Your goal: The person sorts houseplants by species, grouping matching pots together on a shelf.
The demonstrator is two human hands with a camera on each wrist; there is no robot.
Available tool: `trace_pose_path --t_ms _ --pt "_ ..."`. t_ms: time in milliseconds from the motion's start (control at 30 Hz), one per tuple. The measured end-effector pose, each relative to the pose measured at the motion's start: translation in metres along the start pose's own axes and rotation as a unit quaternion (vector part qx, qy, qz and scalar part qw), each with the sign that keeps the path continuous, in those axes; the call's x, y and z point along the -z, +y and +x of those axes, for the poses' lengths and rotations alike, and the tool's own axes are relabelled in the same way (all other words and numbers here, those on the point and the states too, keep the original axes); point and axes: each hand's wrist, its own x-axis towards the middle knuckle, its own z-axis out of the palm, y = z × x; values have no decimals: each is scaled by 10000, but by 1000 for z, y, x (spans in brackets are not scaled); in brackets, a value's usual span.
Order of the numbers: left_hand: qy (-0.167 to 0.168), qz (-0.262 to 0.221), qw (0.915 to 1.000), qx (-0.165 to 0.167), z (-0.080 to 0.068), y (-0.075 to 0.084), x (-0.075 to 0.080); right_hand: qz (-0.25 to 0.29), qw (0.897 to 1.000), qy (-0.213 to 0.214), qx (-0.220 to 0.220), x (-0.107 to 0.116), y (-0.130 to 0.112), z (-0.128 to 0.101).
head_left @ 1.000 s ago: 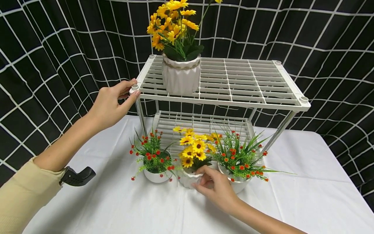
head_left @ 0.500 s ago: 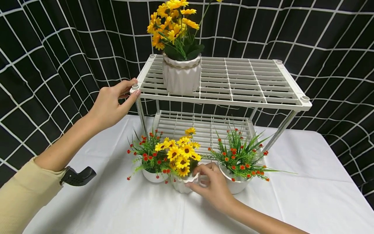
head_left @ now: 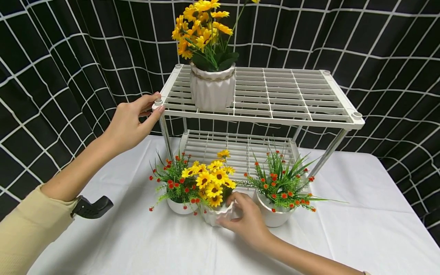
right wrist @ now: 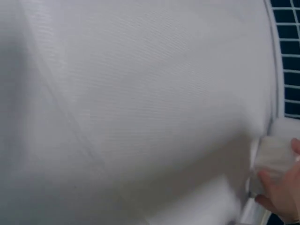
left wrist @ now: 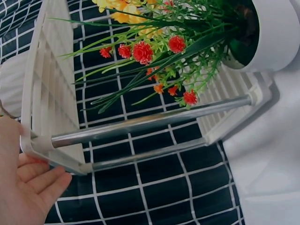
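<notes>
My left hand (head_left: 156, 102) grips the front left corner of a white two-tier wire rack (head_left: 275, 95), thumb along the edge and fingers on top. In the left wrist view that hand (left wrist: 28, 183) is below the rack's corner (left wrist: 51, 140). My right hand (head_left: 228, 210) holds a small white pot of yellow sunflowers (head_left: 213, 217) on the table in front of the rack. The pot touches the red-flower pot (head_left: 178, 207) on its left. The right wrist view shows only fingertips (right wrist: 281, 192) on the pot (right wrist: 274, 157).
A tall white vase of yellow flowers (head_left: 213, 91) stands on the top shelf's left end. A second red-flower pot (head_left: 275, 217) sits right of my right hand. The lower shelf (head_left: 240, 149) is bare. A white cloth (head_left: 361, 229) covers the table; a black gridded curtain hangs behind.
My right hand slid the sunflower pot left until it met the left red-flower pot, then shifted only slightly. My left hand has stayed on the rack's corner.
</notes>
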Motion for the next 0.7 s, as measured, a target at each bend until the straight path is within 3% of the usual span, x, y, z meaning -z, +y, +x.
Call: trace_pose_path --t_ms 233,467,700 --pt "24 -41 10000 -13 0 0 0 188 9998 43 91 -2 3 -1" --pt "6 -73 10000 12 0 0 0 704 9972 -225 100 5 2 2" --pt "-51 -67 10000 30 0 0 1 570 9980 -248 -73 9 -4 2"
